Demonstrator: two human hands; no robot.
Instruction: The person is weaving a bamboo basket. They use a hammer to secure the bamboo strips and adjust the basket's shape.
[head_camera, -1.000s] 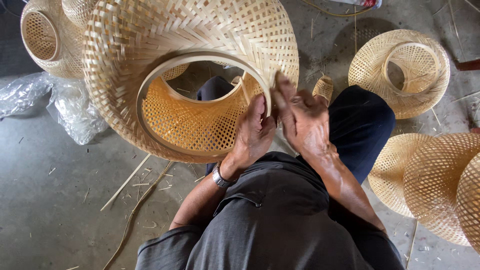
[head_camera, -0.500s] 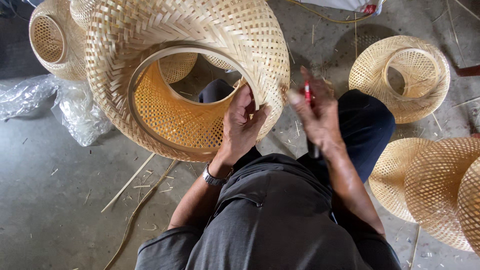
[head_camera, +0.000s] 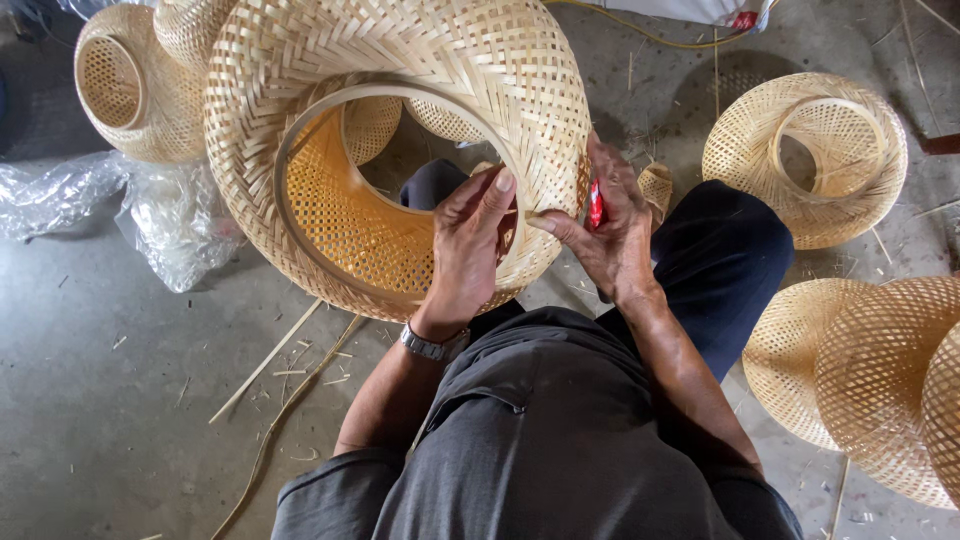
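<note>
Woven bamboo lampshade (head_camera: 400, 130) sat tilted over the person's lap, round opening facing the camera, its hoop rim (head_camera: 300, 150) visible around the inner weave. Left hand (head_camera: 468, 245) lay closed over the lower right part of the rim, fingers curled inside the opening, thumb on the outer weave. Right hand (head_camera: 610, 225) pressed against the shade's outer edge just beside the left, thumb and forefinger pinching the weave, other fingers wrapped around a small red tool (head_camera: 597, 203); tool type couldn't be told. Wristwatch (head_camera: 432, 345) on the left wrist. Dark trousers (head_camera: 720, 260) showed under the shade, grey shirt (head_camera: 540, 430) in the foreground. Crumpled clear plastic sheet (head_camera: 120, 205) lay on the concrete floor (head_camera: 110, 400) to the left, with thin bamboo strips (head_camera: 290, 370) scattered near it. More finished shades stood around: two (head_camera: 140, 80) top left, one (head_camera: 805, 155) top right lying on its side, a cluster (head_camera: 860, 380) at the right edge. Yellow cord (head_camera: 640, 35) ran along the floor at top.
</note>
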